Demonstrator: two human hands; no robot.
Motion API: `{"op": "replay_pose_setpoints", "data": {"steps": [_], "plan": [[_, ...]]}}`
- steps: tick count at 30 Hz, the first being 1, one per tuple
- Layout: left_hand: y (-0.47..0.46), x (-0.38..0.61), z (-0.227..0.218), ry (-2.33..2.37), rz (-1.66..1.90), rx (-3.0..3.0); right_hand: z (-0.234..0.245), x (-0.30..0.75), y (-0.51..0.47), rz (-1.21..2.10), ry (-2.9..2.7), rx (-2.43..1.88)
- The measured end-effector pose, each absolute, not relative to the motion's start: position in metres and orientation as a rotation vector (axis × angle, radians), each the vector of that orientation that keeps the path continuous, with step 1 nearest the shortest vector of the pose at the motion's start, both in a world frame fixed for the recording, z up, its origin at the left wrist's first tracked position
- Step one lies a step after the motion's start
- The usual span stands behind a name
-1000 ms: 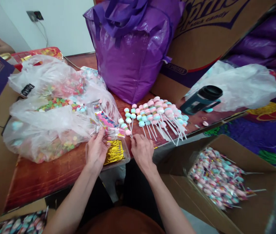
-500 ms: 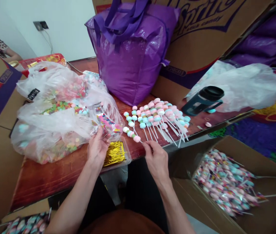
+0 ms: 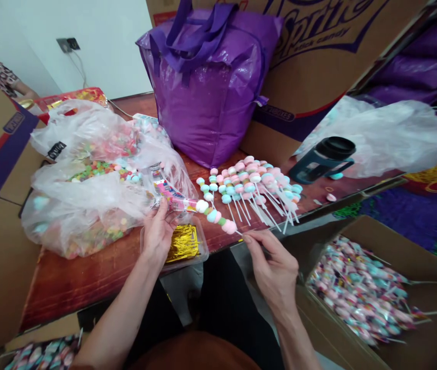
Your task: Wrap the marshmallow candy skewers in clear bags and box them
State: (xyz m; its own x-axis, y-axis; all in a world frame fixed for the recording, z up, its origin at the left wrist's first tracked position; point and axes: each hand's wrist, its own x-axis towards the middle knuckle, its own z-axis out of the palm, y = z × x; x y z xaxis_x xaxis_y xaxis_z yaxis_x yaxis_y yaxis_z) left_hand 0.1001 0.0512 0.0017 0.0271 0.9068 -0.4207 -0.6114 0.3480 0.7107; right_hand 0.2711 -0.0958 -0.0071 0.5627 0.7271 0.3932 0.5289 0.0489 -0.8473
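Note:
In my right hand (image 3: 274, 262), thumb and fingers pinch the white stick of a candy skewer (image 3: 214, 216) strung with pink, green, blue and white pieces. The skewer points left, its white tip at the mouth of a clear printed candy wrapper (image 3: 174, 198). My left hand (image 3: 159, 226) grips that wrapper between thumb and fingers. Whether the tip is inside the wrapper is hard to tell. Behind the skewer lies a pile of unwrapped candy skewers (image 3: 249, 180), sticks toward me. Below the wrapper, a clear tray holds gold twist ties (image 3: 183, 242).
Plastic bags of loose candy (image 3: 83, 190) cover the table's left. A purple bag (image 3: 211, 92) stands at the back, with a dark mug (image 3: 322, 159) to the right. Beside the table, a cardboard box (image 3: 319, 318) holds wrapped skewers. A person's arm (image 3: 25, 91) shows far left.
My right hand has moved right and slightly down with the skewer, whose tip now meets the wrapper. The wrapper is stretched out more toward the right; my left hand stays nearly in place.

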Motion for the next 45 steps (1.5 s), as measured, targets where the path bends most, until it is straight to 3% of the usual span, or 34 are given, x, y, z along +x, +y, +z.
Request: {"op": "replay_pose_setpoints", "data": {"steps": [4,12,27,31,39,45], "plan": [[0.05,0.102,0.002,0.944,1.282,0.52,-0.007,0.278,-0.096,0.162,-1.22,-1.589],[0.041,0.113,0.001,0.86,1.27,0.658,-0.015,0.255,-0.088,0.402,-1.082,-1.563],[0.028,0.122,-0.003,0.787,1.063,0.597,-0.026,0.249,-0.085,0.051,-1.423,-1.559],[0.027,0.123,-0.006,0.792,1.042,0.593,-0.027,0.246,-0.087,0.246,-1.312,-1.631],[0.033,0.119,-0.007,0.802,1.012,0.613,-0.019,0.246,-0.087,1.027,-0.996,-1.509],[0.032,0.121,-0.007,0.794,0.942,0.653,-0.02,0.238,-0.081,1.103,-0.803,-1.381]]}}
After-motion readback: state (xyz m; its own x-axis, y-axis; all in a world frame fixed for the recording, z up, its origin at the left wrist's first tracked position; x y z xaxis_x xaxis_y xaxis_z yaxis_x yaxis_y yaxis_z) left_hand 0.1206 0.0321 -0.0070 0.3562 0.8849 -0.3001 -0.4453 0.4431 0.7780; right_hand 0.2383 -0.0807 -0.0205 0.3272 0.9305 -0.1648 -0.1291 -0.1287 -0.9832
